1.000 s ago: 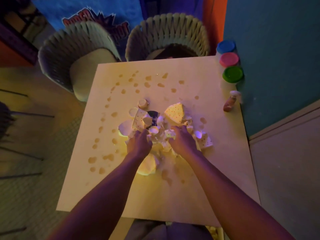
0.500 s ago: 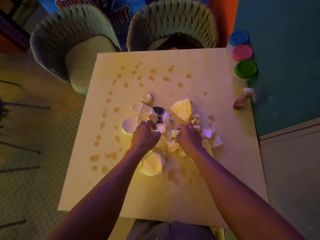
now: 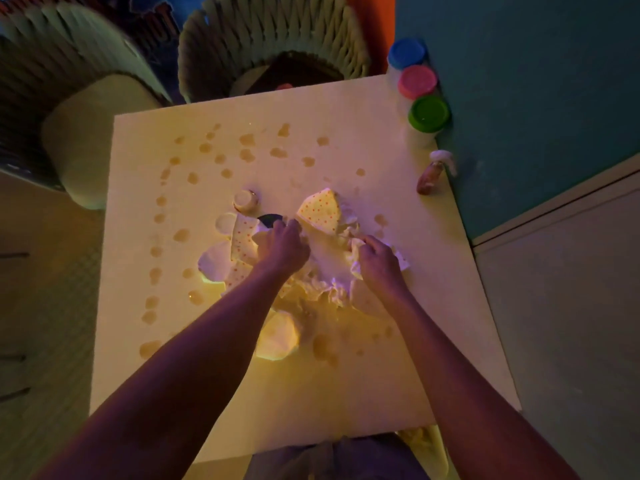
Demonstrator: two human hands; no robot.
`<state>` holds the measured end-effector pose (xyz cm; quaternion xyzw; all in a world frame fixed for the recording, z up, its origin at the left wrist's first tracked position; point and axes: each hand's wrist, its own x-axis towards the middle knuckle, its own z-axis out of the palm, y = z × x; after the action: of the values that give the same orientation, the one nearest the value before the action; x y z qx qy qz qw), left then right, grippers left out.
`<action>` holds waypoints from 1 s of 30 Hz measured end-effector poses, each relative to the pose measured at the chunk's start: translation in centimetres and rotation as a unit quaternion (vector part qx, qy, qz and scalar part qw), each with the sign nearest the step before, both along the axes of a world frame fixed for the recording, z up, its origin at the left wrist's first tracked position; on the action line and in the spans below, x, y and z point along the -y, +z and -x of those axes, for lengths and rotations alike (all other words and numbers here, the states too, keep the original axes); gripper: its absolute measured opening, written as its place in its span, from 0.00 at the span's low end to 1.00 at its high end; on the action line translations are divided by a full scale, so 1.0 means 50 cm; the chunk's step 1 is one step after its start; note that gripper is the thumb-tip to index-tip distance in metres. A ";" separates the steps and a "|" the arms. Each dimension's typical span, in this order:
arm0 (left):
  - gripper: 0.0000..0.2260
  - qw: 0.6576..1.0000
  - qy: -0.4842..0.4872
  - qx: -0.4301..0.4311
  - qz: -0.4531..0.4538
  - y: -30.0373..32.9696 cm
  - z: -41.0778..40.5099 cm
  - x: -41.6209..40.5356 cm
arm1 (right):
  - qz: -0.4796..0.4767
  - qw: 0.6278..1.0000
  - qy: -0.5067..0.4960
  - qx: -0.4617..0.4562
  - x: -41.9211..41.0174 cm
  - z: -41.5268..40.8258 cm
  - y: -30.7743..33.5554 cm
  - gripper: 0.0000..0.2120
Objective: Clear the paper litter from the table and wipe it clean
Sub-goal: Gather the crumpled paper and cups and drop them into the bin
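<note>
A heap of crumpled paper litter [image 3: 315, 289] lies in the middle of the pale square table [image 3: 346, 393]. It holds dotted scraps, a dotted wedge [image 3: 320, 211] and white round pieces [image 3: 278, 336]. My left hand [image 3: 282, 247] rests on the heap's left part, fingers curled into the scraps. My right hand [image 3: 377, 259] is closed on a crumpled white piece at the heap's right side. Brown stains [image 3: 247, 155] dot the tabletop along the left and far sides.
Three tubs with blue [image 3: 407, 53], pink [image 3: 417, 81] and green [image 3: 429, 114] lids stand at the far right corner, against a teal wall. A small brown bottle [image 3: 429, 176] lies near the right edge. Two woven chairs [image 3: 273, 39] stand beyond the table.
Both hands have moved apart and slightly farther into the heap, the right hand shifting right with crumpled paper. The camera has tilted closer over the table.
</note>
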<state>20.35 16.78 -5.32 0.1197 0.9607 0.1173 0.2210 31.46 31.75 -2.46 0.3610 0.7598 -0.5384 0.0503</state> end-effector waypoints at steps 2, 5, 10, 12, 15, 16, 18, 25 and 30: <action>0.13 0.999 -0.015 -0.028 0.012 -0.013 0.003 -0.008 | 0.023 0.999 -0.031 0.028 -0.018 -0.009 -0.001 0.12; 0.08 0.998 -0.036 -0.059 0.004 -0.015 0.011 -0.017 | 0.047 0.994 -0.085 0.044 -0.037 -0.023 0.008 0.14; 0.06 0.997 0.017 -0.004 -0.072 -0.005 0.014 -0.024 | 0.056 0.989 -0.109 0.088 -0.048 -0.011 0.002 0.26; 0.05 0.992 0.051 0.008 -0.115 0.008 0.015 -0.020 | 0.074 0.987 -0.111 0.087 -0.052 0.000 0.002 0.28; 0.03 0.982 0.108 0.009 -0.154 0.029 0.020 -0.002 | 0.081 0.989 -0.102 0.066 -0.052 0.022 0.005 0.22; 0.04 0.980 0.119 0.015 -0.162 0.035 0.019 0.006 | 0.069 0.991 -0.097 0.067 -0.051 0.030 0.001 0.19; 0.08 0.974 0.130 0.022 -0.183 0.043 0.017 0.026 | 0.049 0.992 -0.087 0.075 -0.046 0.044 -0.001 0.16; 0.12 0.969 0.155 0.014 -0.193 0.059 -0.024 0.067 | -0.066 0.996 0.002 0.067 -0.045 0.083 0.000 0.08; 0.12 0.989 0.078 0.023 -0.122 0.039 -0.069 0.067 | -0.141 0.978 0.092 0.124 -0.035 0.111 -0.022 0.20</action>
<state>23.80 13.42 -3.36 0.0679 0.9404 0.2534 0.2165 25.89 33.48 -3.57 0.3569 0.8460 -0.3698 0.1416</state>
